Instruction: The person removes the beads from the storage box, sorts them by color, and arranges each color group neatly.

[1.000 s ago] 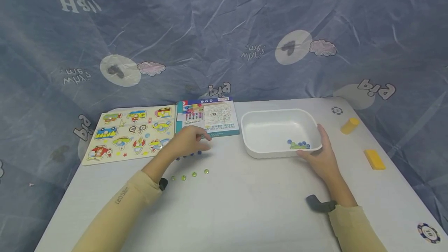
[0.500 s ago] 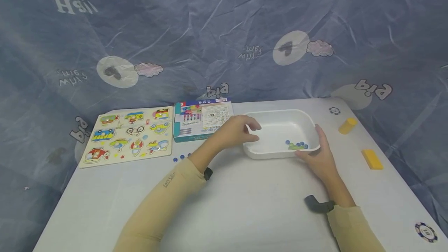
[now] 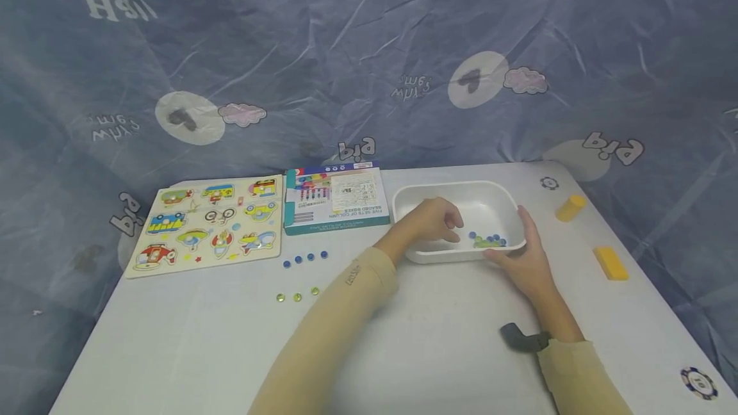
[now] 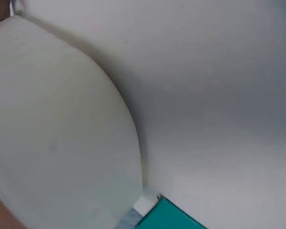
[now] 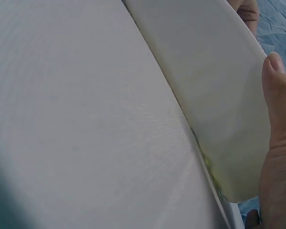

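A white plastic basin (image 3: pixel 478 203) stands on the table, with several blue and green beads (image 3: pixel 489 240) gathered in its front right corner. My left hand (image 3: pixel 435 219) reaches over the near left rim into it, fingers loosely bent and apart, left of those beads. My right hand (image 3: pixel 527 264) grips the basin's right end, thumb at the front rim and fingers along the side. The right wrist view shows the thumb (image 5: pixel 279 100) against the outer wall. Left of the basin lie a row of several blue beads (image 3: pixel 311 257) and, nearer, three visible green beads (image 3: pixel 297 298).
A teal-edged bead-set box (image 3: pixel 337 200) lies left of the basin, beside a wooden vehicle puzzle board (image 3: pixel 207 223). Toward the right table edge are a yellow cylinder (image 3: pixel 571 208) and a yellow rectangular block (image 3: pixel 611 263). A patterned blue cloth (image 3: pixel 323 82) hangs behind.
My left hand has moved right from above the blue bead row, across the basin's left rim and into the basin. The right hand keeps its grip; the basin stays in place.
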Tool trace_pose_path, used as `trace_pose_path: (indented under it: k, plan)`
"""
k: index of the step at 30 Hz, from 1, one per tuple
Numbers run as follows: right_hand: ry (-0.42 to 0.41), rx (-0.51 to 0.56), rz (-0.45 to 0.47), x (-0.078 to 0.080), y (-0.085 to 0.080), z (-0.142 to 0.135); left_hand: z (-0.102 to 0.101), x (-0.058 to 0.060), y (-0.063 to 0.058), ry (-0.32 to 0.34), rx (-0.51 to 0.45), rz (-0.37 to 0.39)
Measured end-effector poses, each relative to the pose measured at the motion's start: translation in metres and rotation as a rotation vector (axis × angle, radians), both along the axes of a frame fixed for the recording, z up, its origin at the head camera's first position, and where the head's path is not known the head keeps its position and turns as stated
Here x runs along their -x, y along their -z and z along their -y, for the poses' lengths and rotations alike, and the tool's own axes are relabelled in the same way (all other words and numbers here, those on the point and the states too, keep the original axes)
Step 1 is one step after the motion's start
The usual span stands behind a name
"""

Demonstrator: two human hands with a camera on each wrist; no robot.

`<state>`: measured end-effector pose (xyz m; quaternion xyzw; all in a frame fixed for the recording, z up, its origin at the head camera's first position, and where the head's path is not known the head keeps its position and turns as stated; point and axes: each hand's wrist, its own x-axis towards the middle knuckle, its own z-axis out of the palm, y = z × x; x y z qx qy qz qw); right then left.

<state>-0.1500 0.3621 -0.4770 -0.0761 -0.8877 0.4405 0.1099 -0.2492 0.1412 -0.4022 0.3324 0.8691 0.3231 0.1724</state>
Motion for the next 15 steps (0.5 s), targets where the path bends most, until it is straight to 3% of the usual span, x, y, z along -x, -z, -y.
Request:
trace_pose_path:
  k: [9, 15]
  plan:
    - [-0.017, 0.036, -0.004, 0.0, 0.0, -0.001, -0.022, 0.0, 0.018, 0.008, 0.012, 0.125]
    - [-0.014, 0.025, -0.018, 0.0, 0.001, -0.001, -0.029, 0.0, 0.029, 0.043, -0.03, 0.153]
